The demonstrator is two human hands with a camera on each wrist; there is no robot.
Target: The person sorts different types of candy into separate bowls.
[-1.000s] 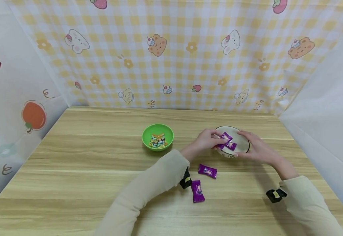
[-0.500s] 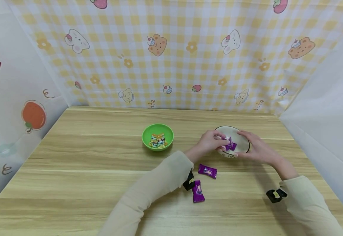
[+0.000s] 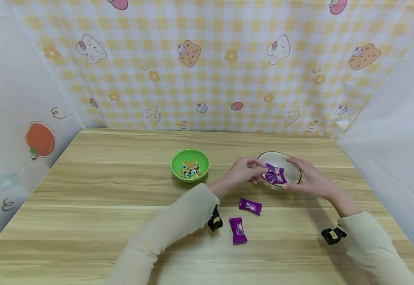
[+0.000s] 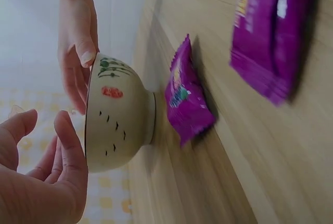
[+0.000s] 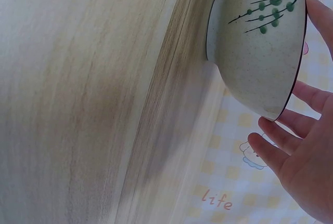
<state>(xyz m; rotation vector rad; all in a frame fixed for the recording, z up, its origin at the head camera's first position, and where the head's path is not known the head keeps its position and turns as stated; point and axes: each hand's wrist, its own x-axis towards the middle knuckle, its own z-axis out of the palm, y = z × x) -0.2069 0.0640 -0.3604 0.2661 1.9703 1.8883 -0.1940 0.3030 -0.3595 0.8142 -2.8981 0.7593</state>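
Note:
My right hand [image 3: 309, 180] grips the rim of a cream bowl [image 3: 293, 171], thumb on the near side and fingers on the far side. Purple-wrapped candies [image 3: 274, 169] lie inside the bowl. My left hand [image 3: 244, 171] is at the bowl's left rim. In the left wrist view its thumb and index finger are apart, with nothing between them, beside the painted bowl wall [image 4: 117, 120]. On the table in front of the bowl lie two more purple candies, one nearer the bowl [image 3: 250, 206] and one closer to me [image 3: 238, 230].
A green bowl [image 3: 176, 168] holding several yellow-and-green wrapped candies stands left of the cream bowl. Behind the wooden table [image 3: 103, 190] hangs a yellow checked cloth [image 3: 214, 79], and white sheets close off both sides.
My left hand dipped into the cream bowl with a purple candy, let it go there and drew back left to the rim. My right hand has stayed on the bowl.

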